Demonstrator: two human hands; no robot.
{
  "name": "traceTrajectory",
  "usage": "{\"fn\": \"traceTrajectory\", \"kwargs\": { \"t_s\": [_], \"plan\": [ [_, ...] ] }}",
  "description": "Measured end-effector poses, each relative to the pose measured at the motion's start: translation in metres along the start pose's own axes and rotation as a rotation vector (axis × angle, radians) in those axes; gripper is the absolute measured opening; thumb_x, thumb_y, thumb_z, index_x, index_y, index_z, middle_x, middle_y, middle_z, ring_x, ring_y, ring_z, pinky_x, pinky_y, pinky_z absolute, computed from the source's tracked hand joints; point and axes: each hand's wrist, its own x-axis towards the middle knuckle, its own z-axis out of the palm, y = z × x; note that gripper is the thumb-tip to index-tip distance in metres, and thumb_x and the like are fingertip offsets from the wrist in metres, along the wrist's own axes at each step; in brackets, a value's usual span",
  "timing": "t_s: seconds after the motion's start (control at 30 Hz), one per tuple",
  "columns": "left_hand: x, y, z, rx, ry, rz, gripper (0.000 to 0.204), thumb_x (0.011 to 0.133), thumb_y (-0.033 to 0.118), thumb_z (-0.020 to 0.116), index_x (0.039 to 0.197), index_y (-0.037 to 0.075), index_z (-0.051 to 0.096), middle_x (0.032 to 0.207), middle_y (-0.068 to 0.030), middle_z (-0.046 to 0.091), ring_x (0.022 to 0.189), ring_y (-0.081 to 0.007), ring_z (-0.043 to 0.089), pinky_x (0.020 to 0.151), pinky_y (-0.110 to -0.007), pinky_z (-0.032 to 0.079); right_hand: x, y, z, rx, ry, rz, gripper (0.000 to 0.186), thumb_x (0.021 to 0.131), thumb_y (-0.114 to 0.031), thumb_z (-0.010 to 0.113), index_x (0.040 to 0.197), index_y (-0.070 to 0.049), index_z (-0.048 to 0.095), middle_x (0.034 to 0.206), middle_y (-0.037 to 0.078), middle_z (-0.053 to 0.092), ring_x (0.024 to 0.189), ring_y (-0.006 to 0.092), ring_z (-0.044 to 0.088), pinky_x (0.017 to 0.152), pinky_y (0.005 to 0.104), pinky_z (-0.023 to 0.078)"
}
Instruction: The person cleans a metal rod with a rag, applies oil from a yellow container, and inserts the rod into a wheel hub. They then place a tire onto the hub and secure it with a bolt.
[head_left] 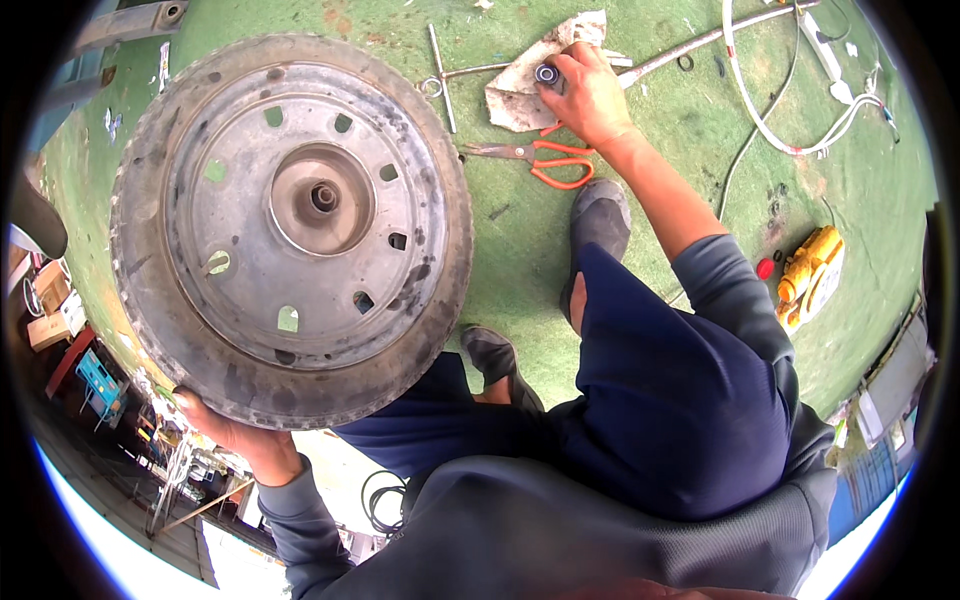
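A worn wheel (235, 290) with a dusty tyre and a grey steel rim fills the left side, its hub facing up. At its near edge my left hand (228, 432) grips the tyre, with the fingers partly hidden. Out ahead on the right, my right hand (598, 98) pinches a small ring-shaped bearing (546, 75) over a stained, whitish rag (515, 105). Just nearer than that rag lie orange-handled scissors (540, 155). Between wheel and rag rests a metal T-shaped wrench (442, 80).
A long metal bar (690, 45) runs from the rag toward the upper right, near a looped white cable (765, 130). On the green floor at right sit a yellow device (812, 275) and a small red cap (765, 268). My shoes (600, 220) stand close to the scissors.
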Motion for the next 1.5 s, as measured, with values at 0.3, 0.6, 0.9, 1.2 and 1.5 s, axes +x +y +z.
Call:
{"fn": "traceTrajectory", "kwargs": {
  "t_s": [0.3,0.6,0.9,1.2,1.5],
  "plan": [
    [0.000,-0.001,0.003,0.016,-0.104,0.040,0.078,0.097,0.060,0.050,0.151,0.005,0.036,0.150,-0.0130,0.045,0.136,-0.0300,0.046,0.113,-0.045,0.038,-0.027,-0.027,-0.009,0.320,-0.236,0.275,0.029,0.077,-0.016,0.078,0.100,-0.003,0.068,0.094,0.009,0.065,0.082,0.0248,0.064,0.076,0.0362,0.054],
    [-0.005,0.004,0.005,0.086,-0.089,0.048,0.081,0.096,0.060,0.053,0.149,0.001,0.037,0.148,-0.0147,0.046,0.133,-0.0296,0.048,0.112,-0.044,0.040,0.024,-0.180,-0.019,1.075,-0.482,0.134,0.034,0.083,-0.017,0.082,0.107,-0.001,0.064,0.082,-0.001,0.059,0.073,0.0053,0.054,0.066,0.0238,0.048],
    [-0.007,0.002,0.001,0.086,-0.089,0.023,0.082,0.095,0.063,0.052,0.147,0.000,0.040,0.146,-0.0143,0.049,0.131,-0.0291,0.051,0.109,-0.043,0.042,0.022,-0.213,-0.005,1.134,-0.489,0.027,0.032,0.080,-0.013,0.082,0.105,0.000,0.066,0.090,0.005,0.063,0.074,0.0101,0.061,0.065,0.0280,0.051],
    [-0.007,-0.002,-0.007,0.027,-0.096,0.042,0.073,0.099,0.057,0.050,0.144,0.000,0.044,0.141,-0.0135,0.053,0.125,-0.0283,0.056,0.106,-0.044,0.045,0.021,-0.217,-0.011,0.926,-0.378,-0.134,0.032,0.079,-0.018,0.083,0.104,-0.002,0.073,0.093,0.012,0.066,0.081,0.0270,0.068,0.074,0.0370,0.054],
    [-0.007,-0.003,-0.006,0.018,-0.089,0.062,0.072,0.099,0.056,0.051,0.143,0.000,0.045,0.139,-0.0137,0.054,0.124,-0.0289,0.056,0.106,-0.044,0.046,0.019,-0.208,0.005,1.077,-0.389,-0.121,0.031,0.081,-0.014,0.082,0.109,-0.001,0.074,0.096,0.009,0.069,0.088,0.0202,0.067,0.079,0.0316,0.054]
  ]
}}
